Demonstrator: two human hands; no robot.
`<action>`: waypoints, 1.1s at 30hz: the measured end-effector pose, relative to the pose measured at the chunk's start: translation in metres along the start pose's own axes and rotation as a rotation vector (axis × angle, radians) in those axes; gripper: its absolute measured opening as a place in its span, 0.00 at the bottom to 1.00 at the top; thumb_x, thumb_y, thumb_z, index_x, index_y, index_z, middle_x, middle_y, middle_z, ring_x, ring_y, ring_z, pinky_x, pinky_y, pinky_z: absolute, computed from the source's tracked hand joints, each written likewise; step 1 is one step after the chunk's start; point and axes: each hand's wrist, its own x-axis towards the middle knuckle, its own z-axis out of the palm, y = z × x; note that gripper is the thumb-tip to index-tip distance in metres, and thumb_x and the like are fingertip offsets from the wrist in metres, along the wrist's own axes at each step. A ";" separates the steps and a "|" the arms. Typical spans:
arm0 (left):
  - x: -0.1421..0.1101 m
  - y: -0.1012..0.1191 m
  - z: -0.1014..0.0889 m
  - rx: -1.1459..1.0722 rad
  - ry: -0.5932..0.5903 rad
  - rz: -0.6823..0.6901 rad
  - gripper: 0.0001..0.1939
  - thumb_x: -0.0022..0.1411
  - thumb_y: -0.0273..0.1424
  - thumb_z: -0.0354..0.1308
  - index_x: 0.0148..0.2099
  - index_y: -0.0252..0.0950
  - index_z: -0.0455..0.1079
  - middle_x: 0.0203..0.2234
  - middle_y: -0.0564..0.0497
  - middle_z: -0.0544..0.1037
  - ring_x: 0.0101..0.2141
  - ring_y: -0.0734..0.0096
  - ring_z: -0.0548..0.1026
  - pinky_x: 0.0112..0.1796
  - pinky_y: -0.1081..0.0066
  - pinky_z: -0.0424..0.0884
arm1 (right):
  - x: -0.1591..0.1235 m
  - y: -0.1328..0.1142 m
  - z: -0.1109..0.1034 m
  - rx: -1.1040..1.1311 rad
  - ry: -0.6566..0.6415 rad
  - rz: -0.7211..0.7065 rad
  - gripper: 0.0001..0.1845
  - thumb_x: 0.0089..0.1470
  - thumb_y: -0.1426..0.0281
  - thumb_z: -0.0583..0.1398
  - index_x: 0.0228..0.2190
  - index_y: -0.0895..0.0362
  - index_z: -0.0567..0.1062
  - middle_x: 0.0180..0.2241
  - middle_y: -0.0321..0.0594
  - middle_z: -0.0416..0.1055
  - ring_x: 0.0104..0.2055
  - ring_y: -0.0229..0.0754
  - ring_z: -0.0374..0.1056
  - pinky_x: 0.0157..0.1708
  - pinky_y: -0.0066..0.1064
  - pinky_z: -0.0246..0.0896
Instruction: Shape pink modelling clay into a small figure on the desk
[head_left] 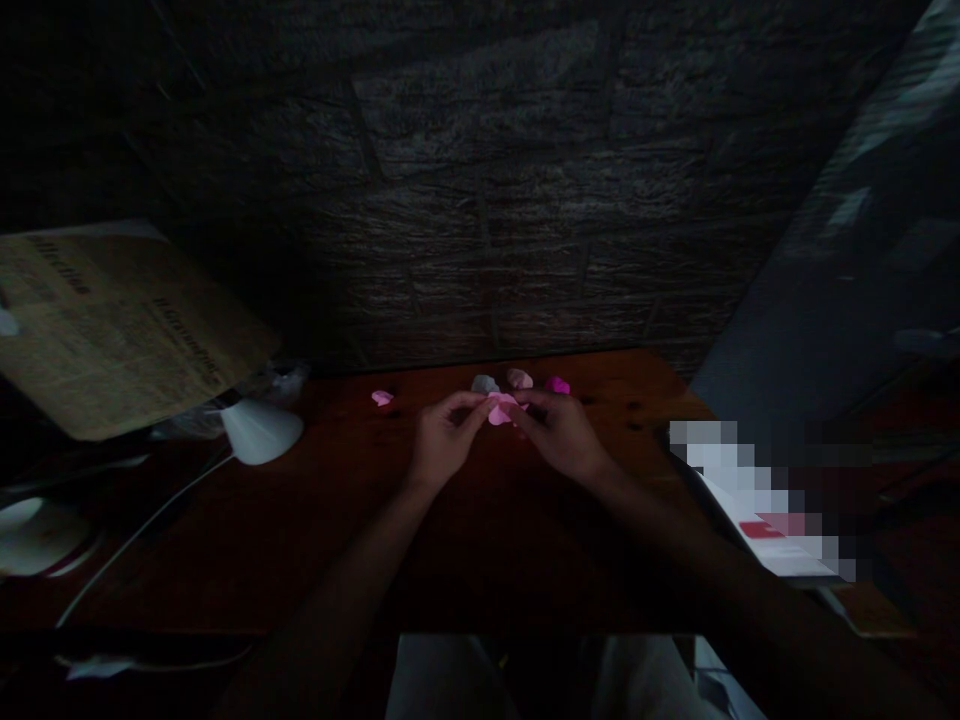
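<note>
Near the middle of the wooden table, my left hand (444, 440) and my right hand (559, 430) pinch a thin pink petal-shaped piece (501, 408) between them. It has a rounded, scalloped edge; whether it is paper or cloth I cannot tell. Just behind my fingers lie a greyish-white crumpled piece (484, 384), a pale pink one (519, 378) and a bright magenta one (558, 385). A small pink piece (382, 398) lies apart, to the left of my left hand.
A lamp with a newspaper-print shade (127, 330) and white base (262, 432) stands at left, its white cord (142, 530) running forward. A white round container (41, 538) is at far left. A partly blurred white item (757, 510) lies at right. A dark brick wall (480, 180) rises behind the table.
</note>
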 end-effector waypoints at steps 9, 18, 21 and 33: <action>0.001 -0.002 -0.002 0.021 -0.046 0.007 0.11 0.61 0.39 0.64 0.35 0.37 0.80 0.31 0.49 0.85 0.32 0.66 0.81 0.37 0.68 0.77 | 0.002 0.004 -0.002 0.127 0.018 0.047 0.16 0.57 0.58 0.63 0.39 0.55 0.82 0.31 0.39 0.78 0.26 0.39 0.71 0.27 0.31 0.69; 0.002 -0.003 -0.004 0.045 -0.073 0.016 0.13 0.62 0.41 0.63 0.37 0.36 0.79 0.31 0.48 0.84 0.31 0.66 0.80 0.34 0.69 0.76 | 0.005 0.006 -0.009 0.100 -0.084 0.067 0.16 0.57 0.57 0.62 0.33 0.58 0.81 0.26 0.37 0.75 0.24 0.38 0.71 0.26 0.29 0.69; 0.002 -0.003 -0.003 0.031 -0.118 -0.018 0.13 0.61 0.41 0.63 0.37 0.36 0.80 0.30 0.48 0.84 0.28 0.67 0.79 0.31 0.70 0.75 | 0.005 0.008 -0.008 0.117 -0.059 0.072 0.16 0.57 0.57 0.63 0.35 0.57 0.82 0.27 0.37 0.76 0.25 0.38 0.72 0.27 0.30 0.70; 0.003 -0.005 -0.005 0.018 -0.221 -0.081 0.17 0.62 0.44 0.61 0.31 0.35 0.78 0.24 0.48 0.82 0.22 0.71 0.75 0.23 0.74 0.69 | 0.004 0.003 -0.008 0.138 -0.093 0.053 0.17 0.57 0.57 0.62 0.36 0.57 0.82 0.29 0.38 0.79 0.25 0.37 0.71 0.28 0.29 0.69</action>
